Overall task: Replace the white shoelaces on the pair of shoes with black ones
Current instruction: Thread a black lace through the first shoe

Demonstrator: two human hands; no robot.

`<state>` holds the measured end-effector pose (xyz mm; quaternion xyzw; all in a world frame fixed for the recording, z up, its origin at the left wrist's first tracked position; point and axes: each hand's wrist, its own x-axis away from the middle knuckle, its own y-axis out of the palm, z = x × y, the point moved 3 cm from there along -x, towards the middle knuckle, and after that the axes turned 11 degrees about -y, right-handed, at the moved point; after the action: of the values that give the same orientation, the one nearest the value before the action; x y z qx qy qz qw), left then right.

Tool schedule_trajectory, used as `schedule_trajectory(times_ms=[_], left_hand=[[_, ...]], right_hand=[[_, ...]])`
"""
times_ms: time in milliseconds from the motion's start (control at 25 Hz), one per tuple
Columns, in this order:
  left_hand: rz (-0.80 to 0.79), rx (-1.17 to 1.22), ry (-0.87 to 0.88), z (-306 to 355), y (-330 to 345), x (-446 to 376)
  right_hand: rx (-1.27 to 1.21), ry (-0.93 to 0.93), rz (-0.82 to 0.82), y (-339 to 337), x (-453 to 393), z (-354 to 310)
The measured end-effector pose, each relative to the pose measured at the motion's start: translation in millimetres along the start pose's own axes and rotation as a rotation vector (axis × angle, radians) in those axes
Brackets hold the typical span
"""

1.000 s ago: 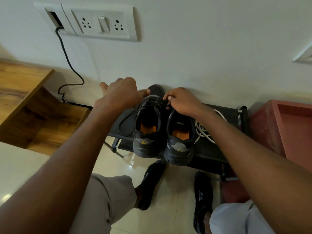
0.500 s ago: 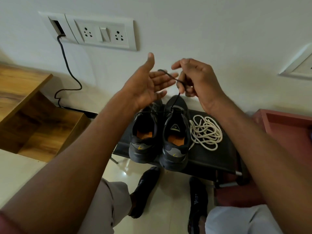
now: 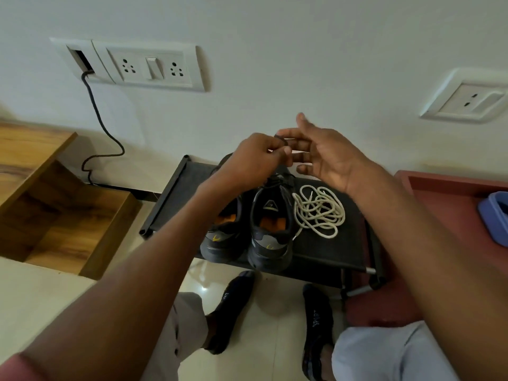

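A pair of black low-top sneakers with orange insoles [image 3: 247, 224] stands side by side on a low black fabric-topped rack [image 3: 330, 251], heels at its near edge and toes toward the white wall [image 3: 275, 64]. Just beside the right shoe, toward the rack's right edge, lies a loose coil of white rope shoelaces [image 3: 319, 210], one end touching that shoe's side.

Both hands are raised above the toes of the shoes and hide much of the left one. The left hand [image 3: 253, 163] has its grip pressed together, thumb and fingers pinching a thin black shoelace [image 3: 279, 138], which shows as a small dark loop at the fingertips; darker strands run down to the right shoe's lacing below. The right hand [image 3: 327, 158] has its grip spread, palm turned toward the left hand, its fingertips touching or almost touching the lace.

Left of the rack sits a stepped brown wooden unit [image 3: 55, 193]. A black cable [image 3: 101, 125] drops from a white switch-and-socket plate [image 3: 148, 66] to the floor. A second white socket [image 3: 467, 100] sits on the wall to the right. At the rack's right edge stands a reddish-brown open box [image 3: 445, 204] holding a blue object [image 3: 492, 215]. Below, on the glossy cream tile floor [image 3: 275, 312], are two feet in black socks [image 3: 233, 306].
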<state>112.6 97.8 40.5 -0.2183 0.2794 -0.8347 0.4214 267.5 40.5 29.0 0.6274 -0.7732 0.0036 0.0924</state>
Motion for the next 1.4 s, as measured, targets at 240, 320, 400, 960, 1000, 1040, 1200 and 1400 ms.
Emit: schedule_trajectory(times_ms=[240,320,400,960,1000,1040,1200,1400], left_hand=[[0.012,-0.247,0.006,-18,-5,23],[0.057,-0.335,-0.022,-29,-9,34],[0.097,-0.392,-0.085,-39,-16,44],[-0.223,0.663,-0.25,-24,3,-3],[-0.208,0.738,-0.316,-32,1,-7],[-0.158,0.75,-0.347,-39,-2,-11],[0.038,0.539,-0.364,-52,-6,-16],[0.106,0.486,-0.359,-49,-1,-15]], right_hand=[[-0.466,-0.008,0.008,-5,7,1],[-0.554,-0.044,0.023,0,12,-8],[-0.468,-0.125,0.148,6,21,-9],[-0.063,-0.347,0.393,25,18,11],[-0.041,-0.329,0.401,21,15,13],[0.01,-0.291,0.407,18,11,17],[0.769,0.029,0.179,0,-2,52],[0.594,0.11,0.235,6,-10,68]])
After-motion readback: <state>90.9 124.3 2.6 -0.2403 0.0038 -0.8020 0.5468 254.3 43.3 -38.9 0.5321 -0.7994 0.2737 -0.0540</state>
